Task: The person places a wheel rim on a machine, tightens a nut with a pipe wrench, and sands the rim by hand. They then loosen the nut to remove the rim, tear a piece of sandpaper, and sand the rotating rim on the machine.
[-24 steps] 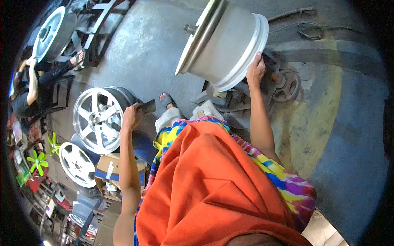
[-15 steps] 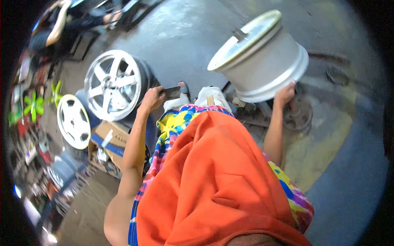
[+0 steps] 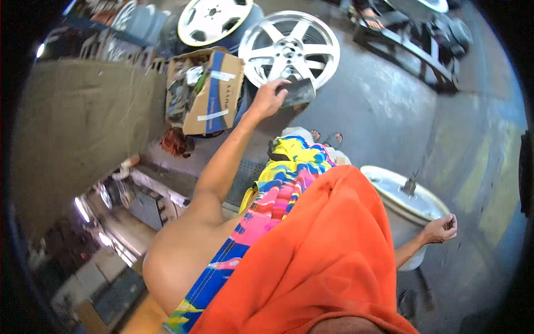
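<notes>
My left hand (image 3: 271, 99) is closed on a dark flat plate (image 3: 299, 93), which is held out over the lower edge of a silver multi-spoke wheel rim (image 3: 271, 53). Fingers curled together, my right hand (image 3: 441, 229) is at the near right edge of another wheel rim (image 3: 378, 175); I cannot tell what, if anything, is in its fingers. A dark metal piece (image 3: 410, 187) stands up from the middle of that rim. My orange top covers part of its barrel.
Left of my left hand is an open cardboard putty box (image 3: 227, 94) filled with odds and ends. A white rim (image 3: 214, 19) lies behind it. A brown sheet (image 3: 89, 122) spreads at the left. At the upper right stands a dark metal frame (image 3: 411, 50), with another person's hand beside it.
My view has swung left, so the rims and box appear farther right. My right hand has come off the underside of the near rim. The plate stays in my left hand.
</notes>
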